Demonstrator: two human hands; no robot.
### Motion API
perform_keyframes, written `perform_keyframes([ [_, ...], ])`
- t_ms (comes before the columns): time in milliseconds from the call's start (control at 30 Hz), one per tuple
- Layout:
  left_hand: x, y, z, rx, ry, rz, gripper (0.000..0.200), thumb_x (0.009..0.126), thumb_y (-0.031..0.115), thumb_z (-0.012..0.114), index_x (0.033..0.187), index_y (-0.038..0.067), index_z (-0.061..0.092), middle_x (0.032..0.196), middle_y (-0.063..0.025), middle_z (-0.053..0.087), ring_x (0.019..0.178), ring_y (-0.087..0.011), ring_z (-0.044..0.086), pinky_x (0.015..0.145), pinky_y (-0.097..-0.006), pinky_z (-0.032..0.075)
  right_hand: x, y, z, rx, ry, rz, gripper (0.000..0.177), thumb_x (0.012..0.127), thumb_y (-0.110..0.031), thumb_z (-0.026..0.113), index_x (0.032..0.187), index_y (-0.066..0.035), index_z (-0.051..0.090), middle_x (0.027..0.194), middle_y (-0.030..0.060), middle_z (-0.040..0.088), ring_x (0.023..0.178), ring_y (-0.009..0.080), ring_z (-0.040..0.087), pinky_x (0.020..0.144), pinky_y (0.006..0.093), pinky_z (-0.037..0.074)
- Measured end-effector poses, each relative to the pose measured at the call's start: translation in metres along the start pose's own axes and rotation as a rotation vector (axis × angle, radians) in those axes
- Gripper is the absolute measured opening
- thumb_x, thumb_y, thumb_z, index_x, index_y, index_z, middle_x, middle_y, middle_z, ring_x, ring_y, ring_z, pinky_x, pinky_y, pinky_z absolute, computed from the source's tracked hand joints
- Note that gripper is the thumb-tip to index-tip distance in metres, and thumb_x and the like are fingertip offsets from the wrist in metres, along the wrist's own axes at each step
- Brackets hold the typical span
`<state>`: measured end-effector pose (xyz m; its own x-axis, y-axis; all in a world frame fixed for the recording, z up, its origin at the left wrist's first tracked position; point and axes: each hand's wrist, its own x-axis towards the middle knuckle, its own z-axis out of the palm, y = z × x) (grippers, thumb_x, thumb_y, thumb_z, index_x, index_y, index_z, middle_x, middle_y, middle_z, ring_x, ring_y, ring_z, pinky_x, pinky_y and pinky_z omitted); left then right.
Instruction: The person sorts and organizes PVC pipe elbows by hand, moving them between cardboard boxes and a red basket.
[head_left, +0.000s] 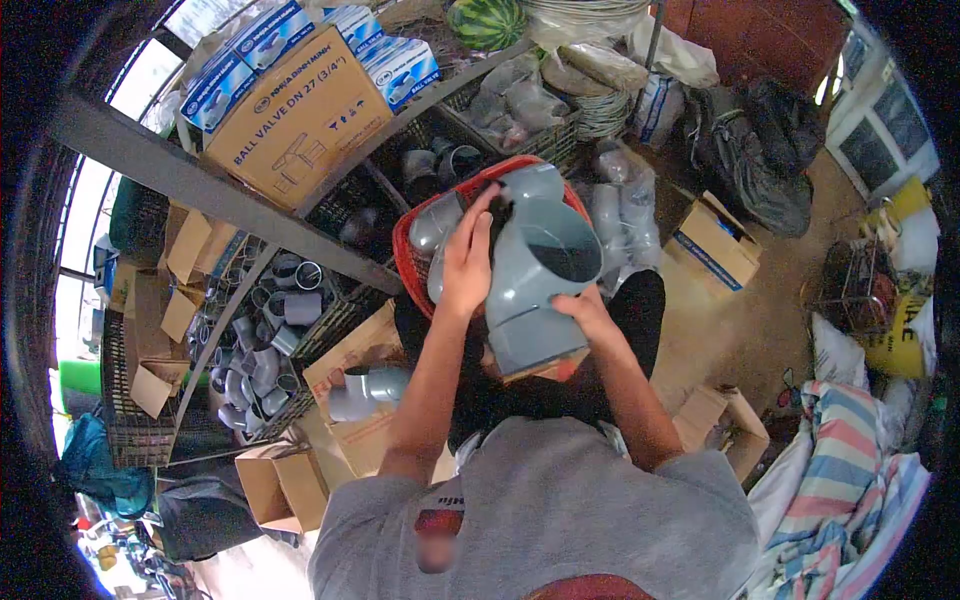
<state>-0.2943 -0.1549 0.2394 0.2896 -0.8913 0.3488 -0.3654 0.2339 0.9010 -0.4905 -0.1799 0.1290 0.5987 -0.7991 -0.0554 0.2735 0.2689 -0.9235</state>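
A large grey pipe fitting [525, 290] is held tilted above my lap, its wide round opening turned up and to the right. My right hand [590, 312] grips its lower right side, thumb on the rim. Against its upper left side lies my left hand [468, 262], fingers stretched out and pointing up. Behind the fitting stands a red basket [408, 262] with more grey fittings, among them one at its left [436, 222] and one at its top [535, 184].
Left, a black crate [135, 425] stands near many small grey fittings [262, 368]. A grey fitting [368, 394] rests on cardboard by my left arm. A ball valve carton [300, 120] sits upper left. Wrapped pipes [622, 210] and an open box [713, 245] are at right.
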Motion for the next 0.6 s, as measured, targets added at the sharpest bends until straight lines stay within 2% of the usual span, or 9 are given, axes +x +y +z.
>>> perform_keyframes([
  [100,-0.021,0.017,0.002,0.085,-0.066,-0.027,0.040,0.108,0.022,0.038,0.136,0.001,0.056,0.137,-0.0182,0.059,0.133,-0.0324,0.052,0.114,-0.0360,0.033,-0.006,-0.010,-0.007,0.047,0.053,-0.130,0.100,0.065,-0.019,0.086,0.149,-0.003,0.035,0.141,0.0093,0.051,0.127,0.0223,0.049,0.108,0.0396,0.039],
  [167,-0.034,0.026,0.007,0.185,-0.071,0.138,0.038,0.103,0.015,0.046,0.136,0.001,0.057,0.138,-0.0197,0.057,0.136,-0.0358,0.048,0.115,-0.0412,0.032,-0.005,-0.007,-0.022,0.057,0.063,-0.119,0.093,0.069,-0.021,0.083,0.148,-0.002,0.036,0.139,0.0092,0.053,0.126,0.0230,0.050,0.106,0.0387,0.041],
  [233,-0.042,0.033,0.014,0.217,-0.117,0.396,0.043,0.095,0.009,0.055,0.138,0.002,0.057,0.142,-0.0216,0.054,0.140,-0.0388,0.043,0.116,-0.0461,0.030,-0.007,-0.012,-0.020,0.101,0.205,-0.011,0.088,0.073,-0.023,0.080,0.147,-0.002,0.037,0.138,0.0088,0.054,0.125,0.0233,0.052,0.106,0.0373,0.041],
  [267,-0.041,0.025,0.016,0.205,-0.134,0.460,0.047,0.090,0.005,0.059,0.137,0.002,0.058,0.145,-0.0231,0.051,0.143,-0.0383,0.039,0.116,-0.0467,0.030,-0.009,-0.019,-0.021,0.085,0.143,-0.022,0.085,0.076,-0.027,0.078,0.147,-0.002,0.038,0.138,0.0090,0.054,0.124,0.0234,0.053,0.105,0.0369,0.042],
  [367,-0.028,0.027,0.006,0.162,-0.207,0.481,0.047,0.088,0.003,0.058,0.134,0.001,0.061,0.147,-0.0228,0.049,0.143,-0.0384,0.039,0.117,-0.0456,0.030,-0.017,-0.037,-0.011,0.071,0.133,0.166,0.088,0.073,-0.021,0.082,0.147,-0.001,0.038,0.138,0.0096,0.055,0.125,0.0238,0.053,0.108,0.0385,0.040],
  [433,-0.010,0.034,0.001,0.138,-0.130,0.436,0.041,0.090,0.008,0.056,0.129,0.000,0.064,0.139,-0.0214,0.057,0.136,-0.0354,0.048,0.114,-0.0441,0.033,-0.025,-0.043,0.000,0.015,0.057,0.059,0.097,0.067,-0.020,0.086,0.148,0.000,0.037,0.139,0.0101,0.054,0.128,0.0240,0.051,0.110,0.0394,0.038],
  [533,0.015,0.037,-0.011,-0.256,-0.246,0.168,0.043,0.099,0.032,0.046,0.115,-0.002,0.068,0.113,-0.0141,0.071,0.106,-0.0246,0.066,0.099,-0.0374,0.047,-0.033,-0.062,0.022,-0.164,-0.044,-0.182,0.114,0.054,-0.019,0.095,0.149,0.001,0.035,0.142,0.0114,0.051,0.132,0.0245,0.048,0.114,0.0409,0.034],
  [567,0.011,0.035,-0.012,-0.258,-0.239,0.161,0.043,0.099,0.032,0.046,0.115,-0.002,0.068,0.113,-0.0141,0.071,0.106,-0.0246,0.066,0.099,-0.0374,0.047,-0.037,-0.073,0.031,-0.287,-0.064,-0.326,0.123,0.047,-0.019,0.099,0.149,0.001,0.034,0.143,0.0122,0.050,0.134,0.0248,0.046,0.116,0.0414,0.032],
  [600,0.008,0.033,-0.012,-0.492,-0.273,-0.018,0.044,0.100,0.032,0.045,0.115,-0.002,0.067,0.112,-0.0131,0.071,0.105,-0.0239,0.066,0.098,-0.0365,0.048,-0.037,-0.090,0.040,-0.340,-0.061,-0.283,0.130,0.042,-0.026,0.101,0.149,0.001,0.033,0.145,0.0139,0.048,0.135,0.0252,0.045,0.116,0.0410,0.031],
])
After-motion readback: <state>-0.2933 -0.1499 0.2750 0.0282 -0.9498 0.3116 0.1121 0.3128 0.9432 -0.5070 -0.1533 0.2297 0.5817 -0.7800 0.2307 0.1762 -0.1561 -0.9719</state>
